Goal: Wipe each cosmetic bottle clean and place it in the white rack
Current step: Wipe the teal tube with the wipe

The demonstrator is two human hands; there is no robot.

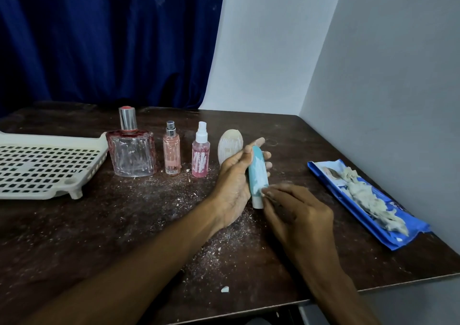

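1. Head view, far left: the white rack (37, 165) sits on the dark table (99, 237); no bottle shows in the part of it that is in frame.
2. Just beside its right corner stands the large glass perfume bottle (132, 153), upright and streaked white. It is probably heavy and breakable, so it is best taken low by its flat sides, not by the cap.
3. Next come the slim pink spray bottle (171, 150) and the pink pump bottle (200, 154), upright and apart. Both are smeared, and look light and easy to tip; grasp them round the body.
4. The cream oval bottle (227, 148) stands just behind the left hand, partly hidden.
5. At the centre, the left hand (234, 180) holds the teal bottle (257, 173), fingers curled behind it and cap end down. White residue covers its lower half. It looks like light, stiff, smooth plastic — likely slippery where smeared, so the cleaner upper half is the safer hold.
6. The right hand (298, 212) has its fingertips bunched against the bottle near the cap. It is blurred, so I cannot tell whether they pinch a wipe.
7. At the right, by the wall, lies the blue wipe packet (368, 200) — crumpled wipes lie on top.
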